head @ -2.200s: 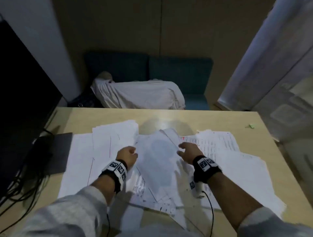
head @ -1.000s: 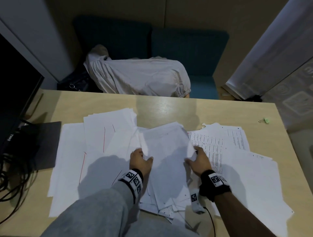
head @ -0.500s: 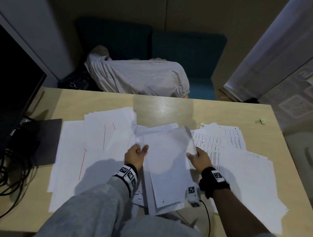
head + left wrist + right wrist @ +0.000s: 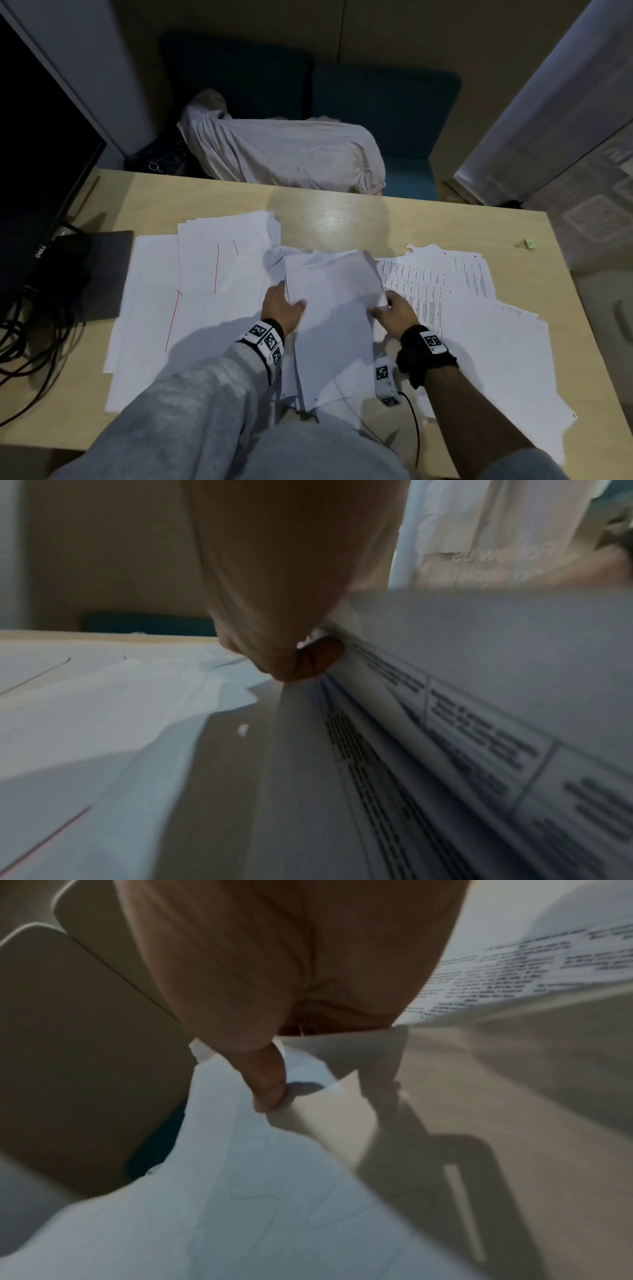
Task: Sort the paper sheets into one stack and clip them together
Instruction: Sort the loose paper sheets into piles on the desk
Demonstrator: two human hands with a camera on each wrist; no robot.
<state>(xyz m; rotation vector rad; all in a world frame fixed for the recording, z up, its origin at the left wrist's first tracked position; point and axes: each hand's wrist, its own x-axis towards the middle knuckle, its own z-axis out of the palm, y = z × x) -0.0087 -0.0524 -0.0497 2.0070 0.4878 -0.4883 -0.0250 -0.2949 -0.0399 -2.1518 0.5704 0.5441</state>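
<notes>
A: Since two seconds back: both my hands came off the flat spread and closed in on the middle bundle [image 4: 334, 315]. The bundle is now drawn toward me, lifted at its edges, its near end overhanging the table [image 4: 342, 212] edge.

B: Grip state?

A: Left hand [image 4: 282, 310] has the bundle's left edge pinched, thumb on top, fingers curled under; the left wrist view shows several sheet edges fanning just past the knuckle. Right hand [image 4: 394, 313] pinches the right edge, thumb on top. How many sheets that hand has, I cannot tell.

B: Risks?

A: I'd flag three.
1. The bundle is ragged, edges not squared. Lift now and I'd expect inner sheets to slip out the near end.
2. Loose sheets sit under it. Dragging could pull them along or push them off the near edge.
3. Top sheet is buckling between my hands. Squeeze harder and it creases.

B: Counts?

A: One bundle in hand, sheet count unreadable. Two loose spreads still flat: left pile [image 4: 205, 274], the one with red lines, and right pile [image 4: 462, 308], the printed pages. One green clip [image 4: 525, 243], far right, well apart from everything. Nothing clipped yet.
</notes>
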